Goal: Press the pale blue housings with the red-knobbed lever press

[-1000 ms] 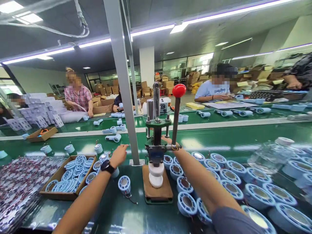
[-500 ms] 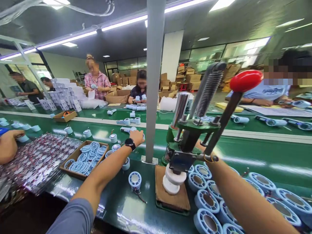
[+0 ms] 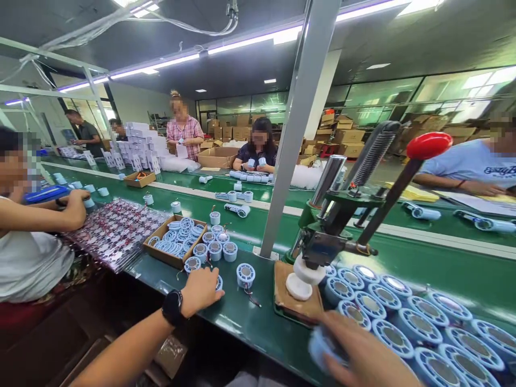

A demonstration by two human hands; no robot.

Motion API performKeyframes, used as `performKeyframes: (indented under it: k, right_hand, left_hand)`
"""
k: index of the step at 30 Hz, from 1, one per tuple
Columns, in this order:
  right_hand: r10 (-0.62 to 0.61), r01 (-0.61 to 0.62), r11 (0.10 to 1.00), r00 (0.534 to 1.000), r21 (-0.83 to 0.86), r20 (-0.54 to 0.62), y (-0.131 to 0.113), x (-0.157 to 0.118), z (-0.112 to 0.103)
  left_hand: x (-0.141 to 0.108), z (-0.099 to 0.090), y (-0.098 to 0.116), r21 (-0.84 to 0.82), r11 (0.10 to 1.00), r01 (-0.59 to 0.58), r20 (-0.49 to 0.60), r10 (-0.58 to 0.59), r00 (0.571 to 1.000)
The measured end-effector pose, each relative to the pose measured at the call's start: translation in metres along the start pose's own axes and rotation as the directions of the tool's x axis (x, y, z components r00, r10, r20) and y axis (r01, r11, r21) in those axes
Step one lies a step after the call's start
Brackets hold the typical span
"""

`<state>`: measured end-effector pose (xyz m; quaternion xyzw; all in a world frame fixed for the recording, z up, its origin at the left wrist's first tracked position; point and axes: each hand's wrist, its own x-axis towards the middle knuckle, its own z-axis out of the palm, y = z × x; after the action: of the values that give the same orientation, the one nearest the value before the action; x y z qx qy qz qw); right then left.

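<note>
My left hand, with a black watch on the wrist, is at the near table edge. Its thumb and fingers close around a light-blue round housing, mostly covered by the hand. My right hand, smeared by motion, grips another light-blue round housing in front of the press. The green hand press has a red-knobbed lever. Its white upper pad hangs above a white round seat on a brown base plate. A single housing with wires stands between my hands.
Rows of blue housings crowd the table right of the press. Left are a cardboard box of blue rings and a stack of wired parts. A grey post rises behind the press. Co-workers sit around the green belt.
My left hand has come back from the belt to a housing near the table edge. My right hand has moved from behind the press to its front, holding a housing. The view has turned left.
</note>
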<state>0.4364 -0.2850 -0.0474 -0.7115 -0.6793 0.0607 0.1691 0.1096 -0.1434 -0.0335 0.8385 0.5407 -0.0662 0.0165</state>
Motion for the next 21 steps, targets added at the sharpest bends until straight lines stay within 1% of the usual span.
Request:
performKeyframes:
  k: [1,2,3,4,5,6,9,11,13,17,21]
  right_hand:
    - [-0.065,0.063,0.998,0.988,0.017,0.141,-0.033,0.005,0.012]
    - [-0.11,0.106,0.994,0.961,0.029,0.253,-0.064,0.013,0.023]
    - [-0.127,0.124,0.992,0.936,0.029,0.329,-0.089,0.024,0.031]
    - [-0.115,0.119,0.993,0.928,0.01,0.355,-0.109,0.035,0.037]
    - [-0.096,0.108,0.994,0.928,-0.013,0.36,-0.123,0.045,0.043]
    - [-0.08,0.098,0.995,0.931,-0.032,0.356,-0.132,0.054,0.047]
    - [-0.075,0.1,0.993,0.942,-0.06,0.327,-0.139,0.071,0.059]
    - [-0.077,0.106,0.991,0.95,-0.081,0.301,-0.139,0.077,0.065]
    - [-0.047,0.08,0.99,0.961,-0.113,0.273,-0.14,0.081,0.069]
    - [0.035,0.004,0.987,0.97,-0.158,0.24,-0.147,0.09,0.071]
    - [0.012,0.028,0.982,0.979,-0.186,0.206,-0.156,0.102,0.071]
  left_hand:
    - [-0.001,0.005,0.001,-0.007,1.0,0.014,-0.016,-0.014,1.0]
    - [-0.002,0.008,0.001,-0.015,1.0,0.027,-0.033,-0.028,0.999]
    - [-0.003,0.011,0.003,-0.022,0.999,0.04,-0.05,-0.041,0.998]
    - [-0.004,0.013,0.004,-0.032,0.998,0.054,-0.067,-0.056,0.996]
    - [-0.006,0.016,0.005,-0.05,0.996,0.069,-0.08,-0.073,0.994]
    - [-0.008,0.018,0.006,-0.076,0.993,0.087,-0.088,-0.094,0.992]
    - [-0.011,0.027,0.006,-0.189,0.974,0.124,-0.094,-0.144,0.985]
    - [-0.01,0.032,0.005,-0.253,0.96,0.116,-0.1,-0.145,0.984]
    - [-0.006,0.034,0.004,-0.293,0.951,0.098,-0.111,-0.135,0.984]
    - [0.006,0.033,0.008,-0.309,0.946,0.095,-0.104,-0.133,0.986]
    - [0.014,0.032,0.01,-0.299,0.951,0.085,-0.107,-0.122,0.987]
